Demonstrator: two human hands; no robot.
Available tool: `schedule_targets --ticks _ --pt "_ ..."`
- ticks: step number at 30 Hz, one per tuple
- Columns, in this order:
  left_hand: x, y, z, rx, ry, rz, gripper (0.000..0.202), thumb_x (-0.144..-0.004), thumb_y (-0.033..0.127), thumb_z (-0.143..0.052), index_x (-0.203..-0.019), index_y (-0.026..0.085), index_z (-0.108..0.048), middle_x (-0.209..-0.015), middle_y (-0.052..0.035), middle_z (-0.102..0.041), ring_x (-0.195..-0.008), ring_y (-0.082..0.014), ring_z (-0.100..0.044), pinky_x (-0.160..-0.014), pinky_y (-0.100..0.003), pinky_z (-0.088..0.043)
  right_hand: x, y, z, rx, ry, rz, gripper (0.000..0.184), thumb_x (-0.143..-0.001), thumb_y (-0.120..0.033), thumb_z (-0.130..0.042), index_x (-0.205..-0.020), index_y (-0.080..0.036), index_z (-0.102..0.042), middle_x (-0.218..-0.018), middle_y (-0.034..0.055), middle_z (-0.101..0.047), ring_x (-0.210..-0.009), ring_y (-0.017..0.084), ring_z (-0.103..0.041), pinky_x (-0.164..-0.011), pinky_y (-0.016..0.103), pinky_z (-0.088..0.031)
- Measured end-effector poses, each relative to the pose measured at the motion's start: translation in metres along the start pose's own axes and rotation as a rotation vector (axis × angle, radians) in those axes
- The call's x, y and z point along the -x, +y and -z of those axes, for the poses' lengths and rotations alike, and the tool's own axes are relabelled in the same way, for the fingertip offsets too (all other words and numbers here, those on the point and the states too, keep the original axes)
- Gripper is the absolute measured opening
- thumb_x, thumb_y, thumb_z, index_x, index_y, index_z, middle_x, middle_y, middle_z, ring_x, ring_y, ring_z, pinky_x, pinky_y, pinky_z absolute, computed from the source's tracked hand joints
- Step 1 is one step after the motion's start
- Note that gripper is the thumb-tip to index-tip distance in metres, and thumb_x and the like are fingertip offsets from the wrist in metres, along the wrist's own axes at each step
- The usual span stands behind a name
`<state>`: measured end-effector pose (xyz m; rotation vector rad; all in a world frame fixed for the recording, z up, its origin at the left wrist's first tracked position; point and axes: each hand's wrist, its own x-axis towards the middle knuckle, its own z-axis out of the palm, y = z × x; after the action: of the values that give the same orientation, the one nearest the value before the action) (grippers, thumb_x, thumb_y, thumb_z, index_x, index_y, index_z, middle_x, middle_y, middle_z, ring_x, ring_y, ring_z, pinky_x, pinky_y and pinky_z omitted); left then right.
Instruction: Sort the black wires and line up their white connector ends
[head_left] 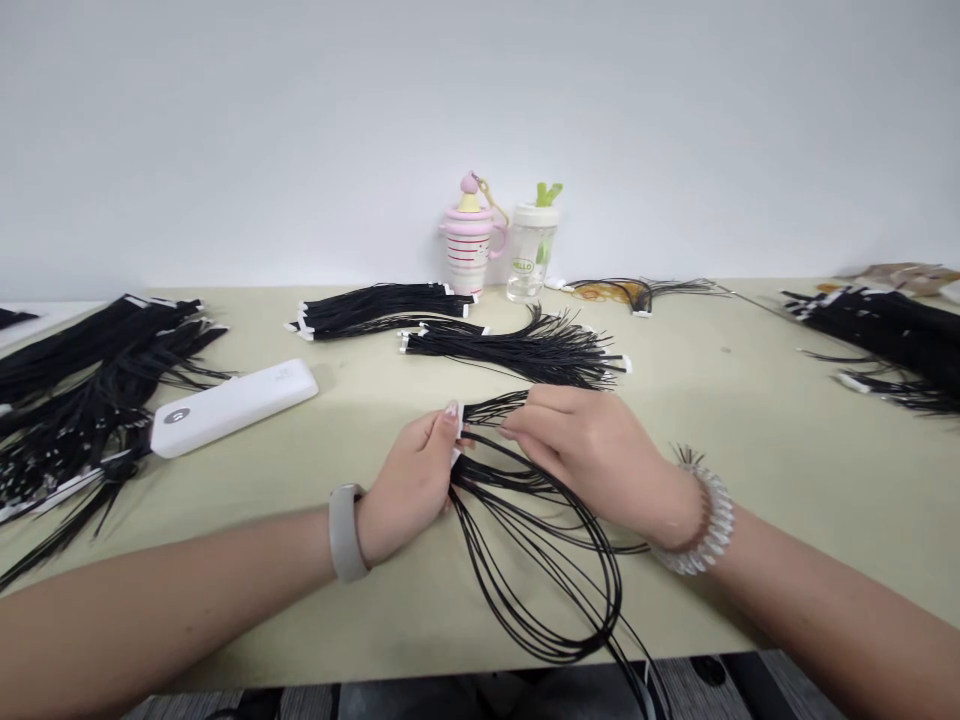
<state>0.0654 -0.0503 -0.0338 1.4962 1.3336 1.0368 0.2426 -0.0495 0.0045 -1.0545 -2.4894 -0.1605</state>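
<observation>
My left hand point(409, 490) pinches a white-tagged end of a bundle of thin black wires point(540, 570) between thumb and fingers. My right hand point(592, 450) is just to its right, with its fingertips closed on black strands point(495, 405) fanning out from that end. The long wires hang in loose loops below both hands and run over the table's front edge. A grey band point(345, 530) circles my left wrist, and a clear spiral coil bracelet point(709, 520) circles my right.
Several black wire bundles with white ends lie on the beige table point(712, 450) at left, back and right. A white power bank point(232, 405) lies left of my hands. A pink-and-white cup point(469, 245) and a clear bottle point(532, 255) stand against the white wall.
</observation>
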Motion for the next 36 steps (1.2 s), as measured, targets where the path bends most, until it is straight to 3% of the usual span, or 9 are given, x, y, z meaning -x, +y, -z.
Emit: schedule_targets --ticks 11,20,23,27,29,32,34,36 --pt "0.005 0.004 0.002 -0.096 -0.066 -0.121 0.035 -0.087 0.043 -0.032 -0.065 0.018 -0.043 -0.062 0.0008 -0.048 -0.059 -0.0129 -0.045 -0.056 -0.024 -0.040 0.000 -0.004 -0.015 0.117 0.038 0.101 0.024 -0.089 -0.022 -0.039 -0.073 -0.015 -0.056 -0.066 -0.0004 -0.047 -0.058 0.009 -0.037 -0.053 0.025 -0.023" --pt "0.004 0.002 0.002 -0.113 -0.097 -0.090 0.036 -0.088 0.043 -0.031 -0.065 0.018 -0.042 -0.061 0.0002 -0.048 -0.057 -0.0126 -0.045 -0.052 -0.024 -0.040 -0.002 0.000 -0.021 0.193 0.110 0.186 0.025 -0.090 -0.021 -0.039 -0.070 -0.016 -0.054 -0.065 -0.0006 -0.047 -0.059 0.011 -0.036 -0.053 0.026 -0.023" --pt "0.002 0.000 0.002 -0.063 -0.057 -0.059 0.035 -0.086 0.046 -0.035 -0.068 0.017 -0.046 -0.066 -0.0009 -0.051 -0.059 -0.0131 -0.047 -0.054 -0.025 -0.042 -0.004 0.002 -0.013 0.185 0.093 0.106 0.023 -0.088 -0.032 -0.043 -0.074 -0.016 -0.053 -0.074 0.0010 -0.050 -0.067 0.012 -0.041 -0.057 0.025 -0.028" --pt "-0.001 0.001 0.000 0.085 0.017 0.121 0.036 -0.083 0.049 -0.038 -0.071 0.017 -0.049 -0.058 0.0018 -0.046 -0.045 -0.0103 -0.042 -0.040 -0.023 -0.037 -0.001 0.004 0.011 -0.018 0.080 -0.023 0.038 -0.077 -0.053 -0.054 -0.071 -0.016 -0.049 -0.072 0.0012 -0.049 -0.066 0.011 -0.042 -0.058 0.023 -0.032" --pt "-0.002 0.005 -0.001 0.147 0.044 0.163 0.035 -0.084 0.047 -0.039 -0.068 0.017 -0.048 -0.054 0.0029 -0.043 -0.041 -0.0088 -0.039 -0.036 -0.021 -0.034 0.003 0.005 0.025 -0.118 -0.014 -0.080 0.042 -0.078 -0.052 -0.053 -0.058 -0.016 -0.042 -0.058 -0.0022 -0.042 -0.055 0.008 -0.036 -0.052 0.021 -0.029" --pt "-0.002 0.008 -0.002 0.205 0.054 0.174 0.034 -0.085 0.044 -0.038 -0.067 0.016 -0.048 -0.053 0.0023 -0.045 -0.041 -0.0086 -0.042 -0.036 -0.020 -0.035 0.009 0.007 0.035 -0.176 -0.334 -0.122 0.049 -0.083 -0.051 -0.045 -0.050 -0.016 -0.034 -0.046 -0.0046 -0.031 -0.044 0.005 -0.024 -0.043 0.022 -0.021" --pt "-0.001 0.007 -0.002 0.222 0.047 0.167 0.035 -0.085 0.045 -0.038 -0.068 0.016 -0.049 -0.052 0.0025 -0.045 -0.040 -0.0085 -0.041 -0.036 -0.020 -0.036 0.011 0.007 0.034 -0.178 -0.519 -0.112 0.049 -0.085 -0.049 -0.041 -0.049 -0.016 -0.036 -0.044 -0.0047 -0.031 -0.041 0.005 -0.023 -0.041 0.022 -0.018" --pt "-0.001 0.005 -0.002 0.213 0.044 0.143 0.034 -0.084 0.045 -0.039 -0.068 0.017 -0.049 -0.049 0.0036 -0.043 -0.037 -0.0078 -0.039 -0.034 -0.019 -0.035 0.011 0.005 0.026 -0.199 -0.562 -0.083 0.046 -0.087 -0.045 -0.039 -0.052 -0.015 -0.041 -0.045 -0.0043 -0.037 -0.041 0.005 -0.027 -0.042 0.022 -0.020"
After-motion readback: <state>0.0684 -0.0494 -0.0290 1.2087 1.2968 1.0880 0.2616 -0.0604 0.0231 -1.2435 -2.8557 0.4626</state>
